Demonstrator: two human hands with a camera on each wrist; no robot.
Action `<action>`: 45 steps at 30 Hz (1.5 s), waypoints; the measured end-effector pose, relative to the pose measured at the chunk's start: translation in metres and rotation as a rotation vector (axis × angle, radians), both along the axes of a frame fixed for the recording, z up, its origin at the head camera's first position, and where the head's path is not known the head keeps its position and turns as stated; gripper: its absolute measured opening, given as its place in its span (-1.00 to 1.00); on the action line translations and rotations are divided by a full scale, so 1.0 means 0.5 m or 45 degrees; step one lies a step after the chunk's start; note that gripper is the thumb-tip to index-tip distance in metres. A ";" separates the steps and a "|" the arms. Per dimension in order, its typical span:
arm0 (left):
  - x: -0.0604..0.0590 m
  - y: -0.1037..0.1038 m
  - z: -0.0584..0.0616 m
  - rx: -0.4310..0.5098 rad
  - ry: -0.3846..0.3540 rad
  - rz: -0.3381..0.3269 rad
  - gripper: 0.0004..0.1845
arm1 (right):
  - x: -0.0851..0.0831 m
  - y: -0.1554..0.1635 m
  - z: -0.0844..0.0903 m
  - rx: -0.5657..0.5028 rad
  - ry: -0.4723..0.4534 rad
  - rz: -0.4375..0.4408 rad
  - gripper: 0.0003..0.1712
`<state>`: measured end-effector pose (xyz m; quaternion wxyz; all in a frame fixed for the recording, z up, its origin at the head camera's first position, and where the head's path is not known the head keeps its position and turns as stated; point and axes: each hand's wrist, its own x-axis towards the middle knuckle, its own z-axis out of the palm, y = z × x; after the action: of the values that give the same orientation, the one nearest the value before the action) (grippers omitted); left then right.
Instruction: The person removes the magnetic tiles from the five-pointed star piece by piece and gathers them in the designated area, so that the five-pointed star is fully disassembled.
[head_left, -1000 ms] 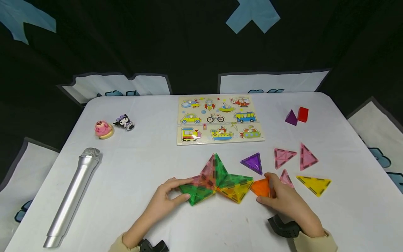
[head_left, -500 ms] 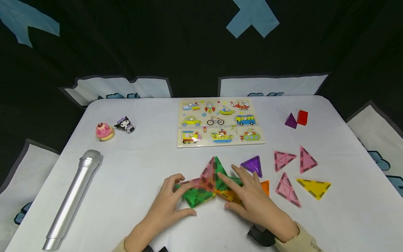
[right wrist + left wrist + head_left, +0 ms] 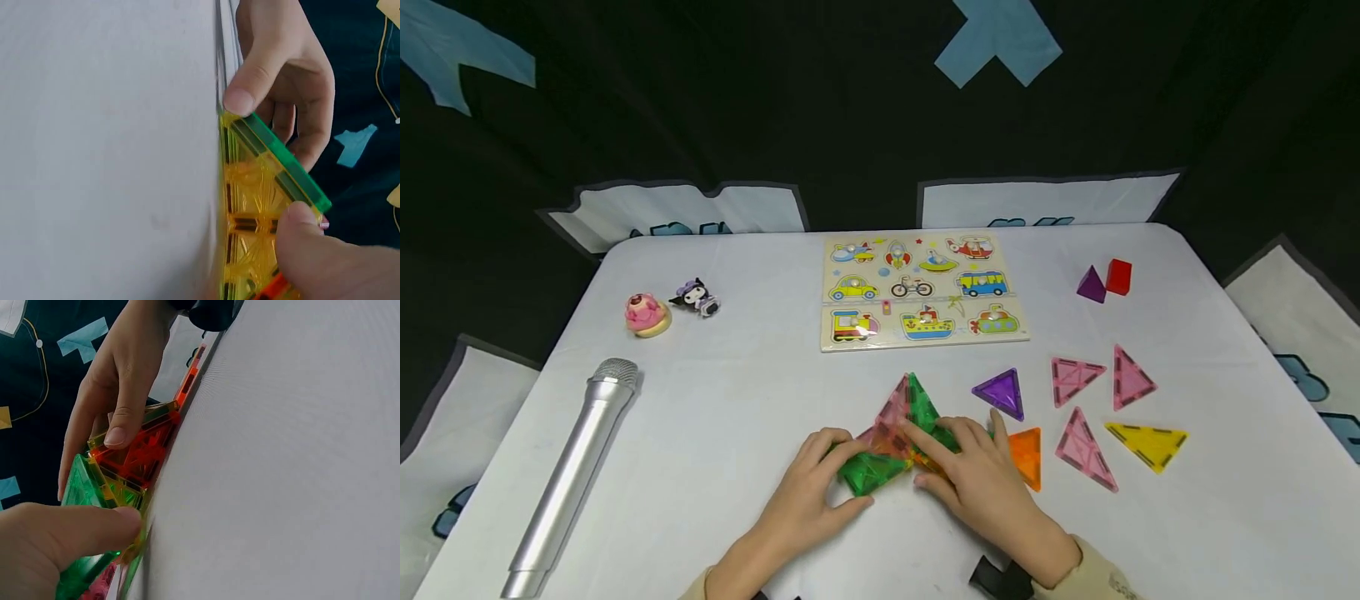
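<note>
A low star-like shape of translucent magnetic tiles, in pink, green and yellow, lies on the table in the head view. My left hand grips its left arm, thumb at the near edge and fingers over the far side. My right hand holds the right arm, fingers spread over the top and thumb in front, hiding much of it. In the right wrist view the thumb presses a yellow tile beside a green tile edge. An orange triangle tile lies just right of my right hand.
A purple triangle lies behind my right hand. Pink triangles and a yellow triangle are to the right. A puzzle board lies at the back, a silver microphone at left, small figures behind it.
My right hand has left the orange tile and moved left onto the star's right arm, uncovering a pink triangle. My left hand has shifted slightly right and stays on the left arm.
</note>
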<state>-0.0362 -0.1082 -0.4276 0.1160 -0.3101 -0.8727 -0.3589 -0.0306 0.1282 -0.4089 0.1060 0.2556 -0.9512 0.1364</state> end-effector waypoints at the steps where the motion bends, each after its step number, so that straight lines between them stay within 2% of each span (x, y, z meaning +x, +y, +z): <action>1: 0.000 0.000 0.000 0.012 0.000 -0.012 -0.39 | 0.000 -0.002 -0.002 -0.002 0.015 0.015 -0.33; 6: 0.002 -0.001 0.002 0.095 -0.030 -0.052 -0.40 | 0.004 -0.010 -0.007 -0.032 0.063 0.049 -0.47; 10: -0.001 -0.009 0.012 0.168 -0.106 -0.028 -0.42 | 0.006 -0.013 -0.009 -0.054 0.067 0.024 -0.52; 13: -0.010 -0.026 0.023 0.227 -0.143 0.090 -0.42 | 0.008 -0.013 -0.009 -0.059 0.053 0.008 -0.53; 16: -0.030 -0.051 0.030 0.249 -0.152 0.289 -0.40 | 0.010 -0.014 -0.006 -0.059 0.025 -0.005 -0.50; 19: -0.049 -0.076 0.028 0.171 -0.189 0.481 -0.38 | 0.012 -0.015 -0.006 -0.057 -0.002 -0.013 -0.47; 21: -0.060 -0.086 0.023 0.094 -0.221 0.550 -0.36 | 0.013 -0.015 -0.005 -0.057 -0.014 -0.011 -0.46; 23: -0.069 -0.087 0.017 0.020 -0.247 0.572 -0.33 | 0.014 -0.014 -0.005 -0.060 -0.020 -0.006 -0.45; 26: -0.077 -0.079 0.010 -0.043 -0.276 0.537 -0.27 | 0.014 -0.013 -0.006 -0.070 -0.020 -0.001 -0.45; 30: -0.071 -0.066 0.006 -0.065 -0.289 0.393 -0.15 | 0.015 -0.013 -0.007 -0.082 -0.018 0.002 -0.44; 33: -0.059 -0.056 0.006 -0.011 -0.234 0.267 -0.05 | 0.015 -0.012 -0.009 -0.086 -0.012 0.008 -0.42; 36: -0.045 -0.047 0.010 0.023 -0.134 0.185 0.01 | 0.014 -0.012 -0.011 -0.093 -0.002 0.018 -0.42; 40: -0.025 -0.031 0.017 -0.056 -0.042 0.080 0.09 | 0.013 -0.011 -0.012 -0.091 0.009 0.023 -0.42; 42: -0.015 -0.021 0.021 -0.101 -0.036 0.014 0.10 | 0.013 -0.010 -0.012 -0.082 0.008 0.021 -0.41; 45: -0.003 -0.007 0.021 -0.178 -0.005 -0.058 -0.01 | 0.012 -0.009 -0.011 -0.071 0.001 0.019 -0.40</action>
<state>-0.0379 -0.1115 -0.4171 0.0844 -0.3365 -0.8886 -0.3002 -0.0244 0.1236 -0.4142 0.1125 0.2597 -0.9451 0.1633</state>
